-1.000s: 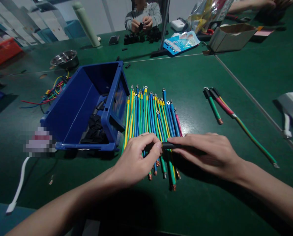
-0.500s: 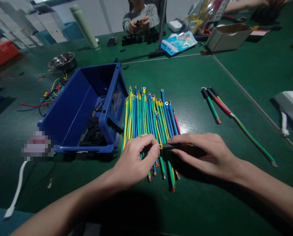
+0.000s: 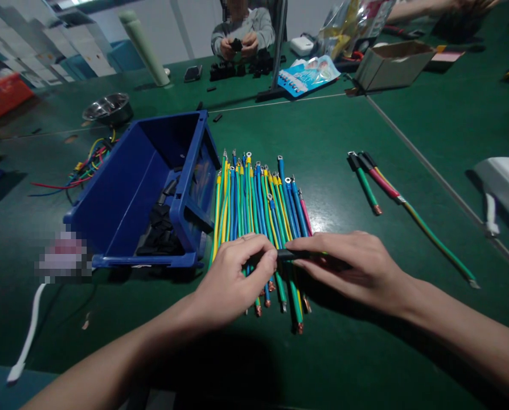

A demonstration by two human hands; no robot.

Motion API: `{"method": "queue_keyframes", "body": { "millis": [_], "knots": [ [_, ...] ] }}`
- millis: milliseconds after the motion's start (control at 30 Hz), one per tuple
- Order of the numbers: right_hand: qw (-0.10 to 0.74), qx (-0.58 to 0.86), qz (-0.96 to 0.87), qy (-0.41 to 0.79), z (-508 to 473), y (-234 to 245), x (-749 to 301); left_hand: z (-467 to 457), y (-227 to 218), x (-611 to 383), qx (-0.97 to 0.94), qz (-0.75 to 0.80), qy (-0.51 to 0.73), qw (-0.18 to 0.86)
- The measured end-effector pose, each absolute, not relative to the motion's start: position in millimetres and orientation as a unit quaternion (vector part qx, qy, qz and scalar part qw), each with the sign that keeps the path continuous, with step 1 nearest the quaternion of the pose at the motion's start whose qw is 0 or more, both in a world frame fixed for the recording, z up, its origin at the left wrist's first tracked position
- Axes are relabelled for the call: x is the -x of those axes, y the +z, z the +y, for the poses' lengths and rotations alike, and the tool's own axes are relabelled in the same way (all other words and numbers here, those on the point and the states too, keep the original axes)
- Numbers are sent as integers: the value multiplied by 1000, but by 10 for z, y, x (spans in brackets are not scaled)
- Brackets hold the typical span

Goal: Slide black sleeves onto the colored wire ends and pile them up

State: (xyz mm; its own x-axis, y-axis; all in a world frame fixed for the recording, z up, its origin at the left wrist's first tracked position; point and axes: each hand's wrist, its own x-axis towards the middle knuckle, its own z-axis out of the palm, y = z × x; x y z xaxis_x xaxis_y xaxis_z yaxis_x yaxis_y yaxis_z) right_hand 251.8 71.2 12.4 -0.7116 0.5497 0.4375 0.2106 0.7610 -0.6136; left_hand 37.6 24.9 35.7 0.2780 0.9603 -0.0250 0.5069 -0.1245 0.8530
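Observation:
My left hand (image 3: 235,276) pinches the end of a cable between thumb and forefinger; the fingertips hide that end. From the other side, my right hand (image 3: 357,270) grips a black sleeve (image 3: 286,255) fitted around the cable. A bit of yellow-green cable shows beside the right fingers. Beneath both hands lies a row of cut cables (image 3: 258,205), green-yellow, blue and one red, many with ring lugs at the far end and bare copper at the near end. Left of them stands a blue bin (image 3: 113,188) holding black pieces (image 3: 158,228).
On the right lie a short green cable (image 3: 368,188) and a longer cable (image 3: 438,236), both with black-sleeved ends. A metal bowl (image 3: 109,108), green bottle (image 3: 146,48), blue packet (image 3: 308,77) and cardboard box (image 3: 393,65) stand farther back. Across the table a person (image 3: 243,34) handles black parts.
The black sleeve has slid left along the cable to my left fingertips, covering the yellow band and metal that showed before. Both hands stay nearly in place.

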Motion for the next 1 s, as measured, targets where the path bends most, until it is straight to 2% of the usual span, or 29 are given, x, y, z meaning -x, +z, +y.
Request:
{"method": "queue_keyframes", "body": {
  "millis": [300, 767, 1000],
  "knots": [
    [333, 216, -883, 251, 706, 130, -2522, 226, 343, -357, -685, 515, 282, 431],
    [324, 215, -873, 293, 719, 166, -2493, 230, 367, -354, -654, 518, 290, 468],
    [329, 220, -877, 274, 735, 169, -2501, 228, 386, -365, -660, 524, 295, 449]
  ]
}}
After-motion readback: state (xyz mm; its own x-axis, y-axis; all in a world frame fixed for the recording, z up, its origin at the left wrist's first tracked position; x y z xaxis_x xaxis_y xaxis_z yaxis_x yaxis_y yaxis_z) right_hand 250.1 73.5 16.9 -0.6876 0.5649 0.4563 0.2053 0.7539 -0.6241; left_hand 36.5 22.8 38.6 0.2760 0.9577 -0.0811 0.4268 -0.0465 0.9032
